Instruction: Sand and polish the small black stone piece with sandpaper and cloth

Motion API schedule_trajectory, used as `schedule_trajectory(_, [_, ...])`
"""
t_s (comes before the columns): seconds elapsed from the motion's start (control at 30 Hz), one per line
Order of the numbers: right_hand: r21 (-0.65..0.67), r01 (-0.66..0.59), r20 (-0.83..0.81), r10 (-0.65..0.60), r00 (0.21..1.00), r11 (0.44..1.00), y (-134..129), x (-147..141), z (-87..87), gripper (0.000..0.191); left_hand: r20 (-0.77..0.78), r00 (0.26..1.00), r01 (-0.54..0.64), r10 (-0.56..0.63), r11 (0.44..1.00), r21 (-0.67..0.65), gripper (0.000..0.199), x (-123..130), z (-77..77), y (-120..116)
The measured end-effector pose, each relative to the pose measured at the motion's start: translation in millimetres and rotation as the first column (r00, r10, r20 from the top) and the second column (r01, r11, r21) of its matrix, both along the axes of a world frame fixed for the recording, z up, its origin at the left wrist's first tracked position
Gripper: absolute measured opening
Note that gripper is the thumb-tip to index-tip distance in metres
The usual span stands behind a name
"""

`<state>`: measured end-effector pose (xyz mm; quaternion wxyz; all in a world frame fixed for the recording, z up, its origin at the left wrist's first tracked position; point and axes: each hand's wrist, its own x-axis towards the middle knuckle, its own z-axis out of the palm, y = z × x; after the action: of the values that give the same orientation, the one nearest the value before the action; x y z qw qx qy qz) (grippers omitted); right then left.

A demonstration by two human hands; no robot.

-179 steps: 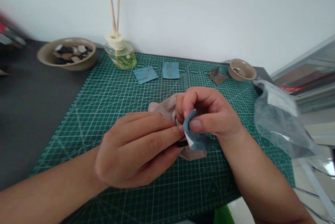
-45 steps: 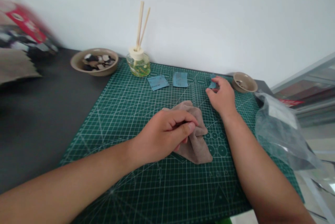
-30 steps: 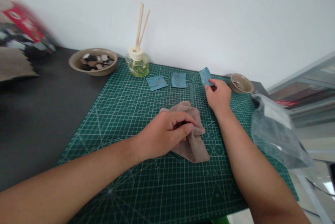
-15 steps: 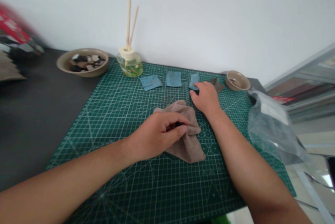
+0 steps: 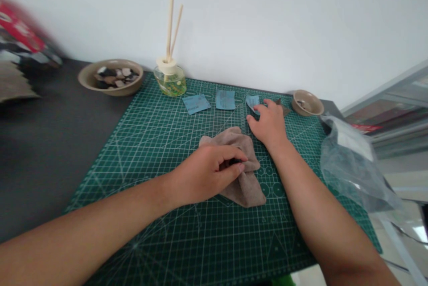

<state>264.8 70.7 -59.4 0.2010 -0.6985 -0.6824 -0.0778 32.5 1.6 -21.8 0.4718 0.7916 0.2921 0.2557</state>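
Note:
A crumpled brown cloth lies on the green cutting mat. Over it is my left hand, thumb and forefinger pinched together with something small and dark between them, mostly hidden. Farther back, my right hand has its fingers spread, the tips at the edge of a small blue printed sheet, which curls up a little. Just behind that hand, partly covered, lies a dark brown torn scrap. Two more blue sheets, a tilted one and a squarer one, lie flat to the left.
A reed diffuser stands by the wall. A tan bowl of stones is at the left, a smaller bowl at the right. A clear plastic bag overhangs the mat's right edge. A rough brown piece lies far left.
My right hand has shifted slightly right, its fingers spreading more, and the blue sheet by it has turned and curled. My left hand still pinches over the cloth.

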Motion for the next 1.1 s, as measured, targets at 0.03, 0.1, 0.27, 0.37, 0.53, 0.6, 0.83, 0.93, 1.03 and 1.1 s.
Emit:
schedule_trajectory(0.03, [0.015, 0.000, -0.002, 0.000, 1.000, 1.000, -1, 0, 0.5, 0.039, -0.006, 1.000, 0.002, -0.002, 1.000, 0.011, 0.022, 0, -0.4, 0])
schedule_trajectory(0.1, [0.069, -0.007, -0.013, 0.008, 1.000, 0.998, -3, -1, 3.2, 0.041, -0.023, 1.000, -0.012, 0.013, 0.999, 0.037, 0.022, 1, -0.9, 0])
schedule_trajectory(0.27, [0.197, -0.151, 0.010, 0.152, 0.988, 0.969, -2, -17, 14.7, 0.042, -0.084, 0.993, -0.084, 0.087, 0.996, 0.029, 0.022, 3, -0.1, -2])
schedule_trajectory(0.37, [0.101, -0.307, 0.102, 0.297, 0.949, 0.946, 9, -35, 15.4, 0.038, -0.103, 0.992, -0.071, 0.074, 0.997, 0.035, 0.013, 4, 1.8, -4])
schedule_trajectory(0.53, [-0.025, -0.287, 0.097, 0.288, 0.953, 0.957, 36, -51, 2.9, 0.029, -0.102, 0.995, -0.014, 0.022, 0.997, 0.071, 0.011, 2, 4.4, -4])
schedule_trajectory(0.6, [-0.019, -0.276, 0.093, 0.277, 0.957, 0.961, 43, -52, -0.4, 0.033, -0.089, 0.996, -0.011, 0.016, 0.999, 0.053, 0.012, 1, 4.6, -3])
schedule_trajectory(0.83, [-0.057, -0.299, 0.099, 0.303, 0.948, 0.953, 44, -43, 10.7, 0.029, -0.117, 0.993, -0.031, 0.033, 0.999, 0.017, 0.016, 2, 6.1, -4])
schedule_trajectory(0.93, [-0.080, -0.282, 0.090, 0.289, 0.953, 0.956, 52, -42, 19.6, 0.042, -0.114, 0.993, -0.017, 0.019, 1.000, 0.017, 0.018, 2, 6.2, -6])
schedule_trajectory(1.03, [-0.107, -0.269, 0.085, 0.279, 0.957, 0.957, 65, -48, 24.6, 0.063, -0.093, 0.996, -0.006, 0.011, 0.998, 0.058, 0.018, 1, 5.5, -7])
schedule_trajectory(1.1, [-0.140, -0.263, 0.087, 0.277, 0.957, 0.955, 74, -55, 24.8, 0.070, -0.081, 0.997, 0.011, -0.004, 0.997, 0.080, 0.019, 1, 5.4, -6])
